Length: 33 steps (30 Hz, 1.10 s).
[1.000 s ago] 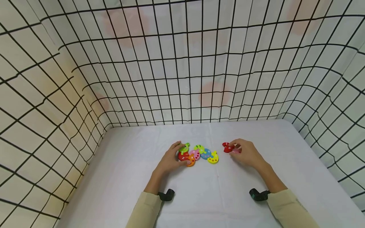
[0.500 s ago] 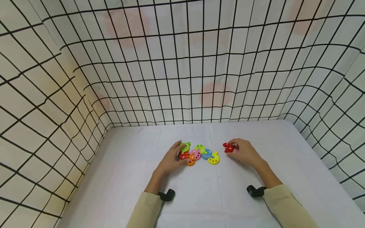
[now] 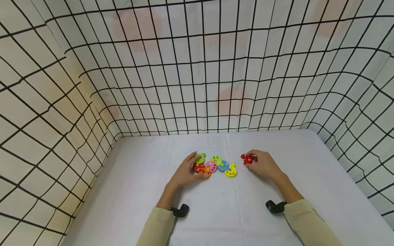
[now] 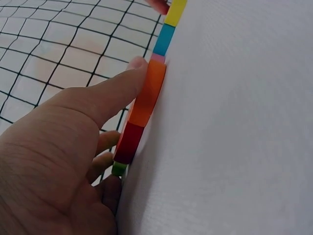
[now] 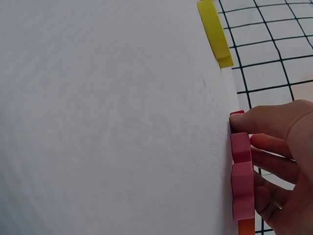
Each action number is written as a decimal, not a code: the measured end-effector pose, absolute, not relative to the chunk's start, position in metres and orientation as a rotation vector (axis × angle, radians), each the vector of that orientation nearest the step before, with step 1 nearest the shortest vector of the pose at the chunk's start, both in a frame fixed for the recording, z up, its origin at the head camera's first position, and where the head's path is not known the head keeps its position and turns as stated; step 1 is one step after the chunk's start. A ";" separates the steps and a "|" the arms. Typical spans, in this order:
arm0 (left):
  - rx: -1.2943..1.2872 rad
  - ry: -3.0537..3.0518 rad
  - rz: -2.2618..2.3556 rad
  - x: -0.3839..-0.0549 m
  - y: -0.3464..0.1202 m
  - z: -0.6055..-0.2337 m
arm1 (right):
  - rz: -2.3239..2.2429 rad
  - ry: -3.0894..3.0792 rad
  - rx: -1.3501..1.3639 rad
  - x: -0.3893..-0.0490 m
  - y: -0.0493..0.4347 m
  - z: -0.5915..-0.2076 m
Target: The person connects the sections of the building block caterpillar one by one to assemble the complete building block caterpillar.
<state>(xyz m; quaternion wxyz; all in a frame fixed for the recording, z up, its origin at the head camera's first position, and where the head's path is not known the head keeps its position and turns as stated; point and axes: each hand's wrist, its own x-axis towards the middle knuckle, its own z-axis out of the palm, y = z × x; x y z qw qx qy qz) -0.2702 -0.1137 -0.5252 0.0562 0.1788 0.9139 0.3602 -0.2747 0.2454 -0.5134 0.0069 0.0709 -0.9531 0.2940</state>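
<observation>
A row of joined caterpillar puzzle pieces lies on the white table: green face piece [image 3: 200,158], red piece marked 2 [image 3: 198,167], orange piece [image 4: 148,93], pink piece [image 3: 211,166], light green piece [image 3: 216,160], blue piece [image 3: 223,166] and yellow piece [image 3: 231,171]. My left hand [image 3: 183,172] grips the row's left end, thumb at the orange piece's edge, fingers by the face piece. Apart to the right, my right hand [image 3: 265,164] pinches a red puzzle piece [image 3: 247,159]. Beside it, partly hidden under the hand, is another pink piece [image 5: 243,191], with an orange edge [image 5: 247,226] beyond.
Black wire mesh [image 3: 203,82] before white cloth rises at the back and both sides of the table [image 3: 215,212]. A gap of bare table lies between the yellow piece and the right hand. Black wrist cameras [image 3: 180,210] sit at both cuffs.
The right hand and forearm have shifted slightly, and the red piece has turned a little between its fingers. The left hand keeps its place on the row.
</observation>
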 end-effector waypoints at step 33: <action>0.521 2.803 1.082 -0.269 -0.115 -0.524 | 0.993 -2.954 0.473 -0.262 0.229 -0.502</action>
